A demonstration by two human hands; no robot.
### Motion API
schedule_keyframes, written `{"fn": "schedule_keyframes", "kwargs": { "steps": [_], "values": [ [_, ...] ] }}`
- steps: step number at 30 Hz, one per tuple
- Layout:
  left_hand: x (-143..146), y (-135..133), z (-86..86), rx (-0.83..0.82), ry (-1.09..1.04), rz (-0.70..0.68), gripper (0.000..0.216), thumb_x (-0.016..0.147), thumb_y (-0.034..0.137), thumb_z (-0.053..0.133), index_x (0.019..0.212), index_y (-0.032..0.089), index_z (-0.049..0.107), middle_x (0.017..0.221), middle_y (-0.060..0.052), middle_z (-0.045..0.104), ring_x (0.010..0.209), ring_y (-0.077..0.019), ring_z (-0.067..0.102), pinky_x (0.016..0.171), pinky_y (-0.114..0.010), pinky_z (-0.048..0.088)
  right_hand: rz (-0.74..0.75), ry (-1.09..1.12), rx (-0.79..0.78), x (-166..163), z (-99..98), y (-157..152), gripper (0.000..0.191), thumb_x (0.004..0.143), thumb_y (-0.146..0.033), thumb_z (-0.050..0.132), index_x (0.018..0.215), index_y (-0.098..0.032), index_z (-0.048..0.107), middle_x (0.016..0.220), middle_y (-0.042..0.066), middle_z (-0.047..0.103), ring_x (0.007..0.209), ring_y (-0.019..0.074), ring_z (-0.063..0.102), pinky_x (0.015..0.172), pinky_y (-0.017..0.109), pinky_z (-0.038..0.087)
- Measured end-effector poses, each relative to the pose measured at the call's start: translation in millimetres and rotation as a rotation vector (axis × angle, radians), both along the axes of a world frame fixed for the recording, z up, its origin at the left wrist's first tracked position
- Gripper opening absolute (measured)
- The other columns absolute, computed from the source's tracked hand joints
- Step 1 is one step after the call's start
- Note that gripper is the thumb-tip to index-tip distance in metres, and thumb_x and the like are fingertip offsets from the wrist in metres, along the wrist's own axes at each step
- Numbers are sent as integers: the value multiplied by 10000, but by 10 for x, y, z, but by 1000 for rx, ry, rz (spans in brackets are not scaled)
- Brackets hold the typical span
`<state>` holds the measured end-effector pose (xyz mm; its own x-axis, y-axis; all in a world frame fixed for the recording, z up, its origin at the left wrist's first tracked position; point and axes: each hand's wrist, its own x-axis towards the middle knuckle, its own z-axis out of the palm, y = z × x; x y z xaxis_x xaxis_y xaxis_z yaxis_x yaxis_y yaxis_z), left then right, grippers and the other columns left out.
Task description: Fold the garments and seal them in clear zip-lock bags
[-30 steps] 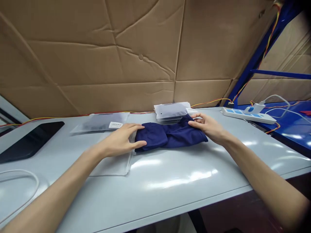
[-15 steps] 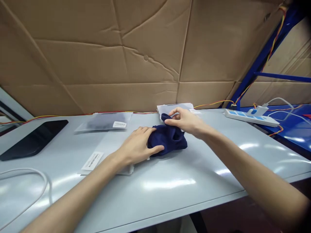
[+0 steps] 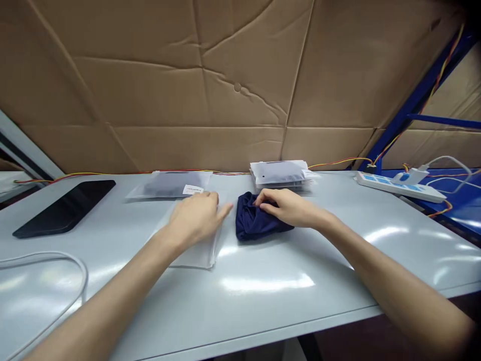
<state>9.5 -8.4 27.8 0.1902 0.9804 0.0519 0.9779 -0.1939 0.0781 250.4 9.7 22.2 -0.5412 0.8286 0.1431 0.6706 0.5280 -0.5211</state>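
Observation:
A folded bundle of navy blue cloth (image 3: 259, 225) lies on the table in front of me. My right hand (image 3: 280, 205) is closed at its top, thumb and fingers gathered on the fabric. To the left, my left hand (image 3: 197, 215) is apart from the cloth, thumb stretched out, over a frosted plastic bag (image 3: 197, 255) lying flat. Whether it touches that bag I cannot tell. Behind it lies another frosted bag (image 3: 165, 184) with dark contents and a white label. Beyond the cloth sits a stack of similar filled bags (image 3: 280, 173).
A black tablet-like slab (image 3: 65, 208) lies at the left, with a white cable (image 3: 80, 271) nearer me. A power strip (image 3: 400, 186) with a plugged-in white charger is at the back right. Cardboard (image 3: 240, 110) leans over the table's back edge, where thin red and yellow wires run.
My left hand has let go of the cloth and moved left over the flat bag. My right hand has lowered the raised flap of cloth onto the bundle. The view has shifted slightly.

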Motion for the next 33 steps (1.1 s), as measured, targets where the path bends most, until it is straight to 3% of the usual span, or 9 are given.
{"fn": "schedule_keyframes", "kwargs": {
  "steps": [4,8,14,18,24,33],
  "values": [
    [32,-47,-63,-2,71,-130,330,929,414,447,969,160,655,1079,-182,664,1035,-380,637,781,-455,506,-126,-274,48,152,131,-132,162,966,-327,531,924,-246,665,918,32,747,768,199,654,626,303,422],
    [32,-42,-101,-50,16,-271,258,890,288,455,1011,193,661,1082,-119,667,1030,-309,627,819,-417,509,-310,-478,157,255,176,-218,256,900,-482,624,831,-235,634,732,47,697,621,213,590,526,316,313],
    [4,4,-190,-98,-162,-414,372,870,250,480,1202,248,648,1255,-64,657,1139,-262,610,894,-376,504,-326,-286,155,393,67,-125,279,896,-493,627,842,-225,572,795,32,699,674,188,602,568,295,371],
    [-3,55,-233,-90,-195,-428,357,913,311,483,1222,260,654,1287,-54,663,1181,-273,600,938,-393,498,-278,-147,223,463,19,-64,219,924,-432,591,916,-213,596,1022,79,724,912,224,655,758,325,471],
    [-33,130,-280,-66,-256,-427,333,949,405,484,1184,256,667,1281,-61,682,1204,-280,606,992,-406,486,-305,-194,-55,628,32,-60,367,937,-464,558,1150,-178,645,1152,120,741,997,253,693,799,339,516],
    [-44,190,-291,-46,-325,-410,240,935,436,507,941,248,656,1249,-46,712,1118,-284,663,933,-406,511,-158,-243,-213,677,83,-13,334,935,-468,526,946,-203,728,982,60,772,852,233,675,701,330,469]
  ]
}}
